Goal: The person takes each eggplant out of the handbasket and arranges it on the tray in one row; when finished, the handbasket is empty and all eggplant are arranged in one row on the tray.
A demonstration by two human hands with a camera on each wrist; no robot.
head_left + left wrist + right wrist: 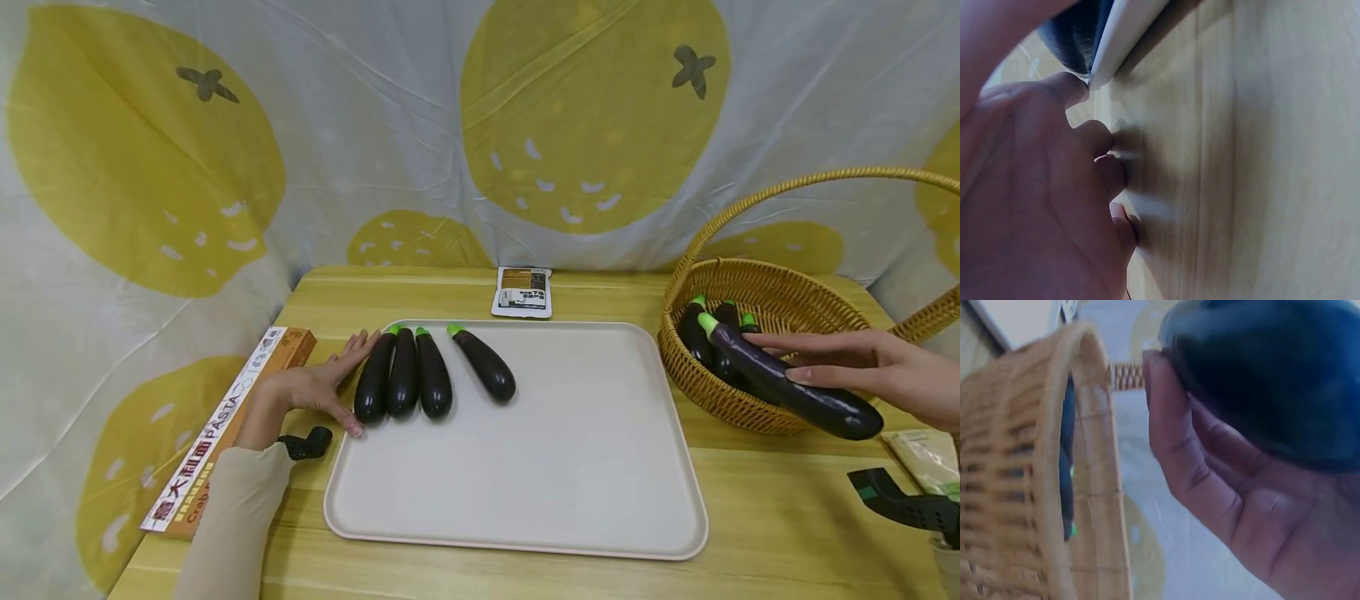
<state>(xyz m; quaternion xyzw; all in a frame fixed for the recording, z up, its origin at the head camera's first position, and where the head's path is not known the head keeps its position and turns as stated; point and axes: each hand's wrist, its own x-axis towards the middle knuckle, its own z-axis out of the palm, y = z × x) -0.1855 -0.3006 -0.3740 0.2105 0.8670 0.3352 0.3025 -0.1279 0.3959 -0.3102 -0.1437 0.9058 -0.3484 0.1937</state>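
In the head view, the right hand [881, 367] grips an eggplant [768, 375] partly over the basket [720, 400] to the tray's [525, 483] right, while the left hand [318, 385], fingers spread and gripping nothing, lies at its left edge beside four eggplants [433, 379] on it. The left wrist view shows fingertips near the wooden table [1241, 156] just outside the tray; the right wrist view shows fingers around the held eggplant.

A wood-grained table [780, 500] carries a white tray [525, 483]. Left of the tray lies a pasta box [216, 427]; just behind it, a small packet [524, 296]; to its right, a wicker basket [708, 396] and a pale pouch [930, 458].
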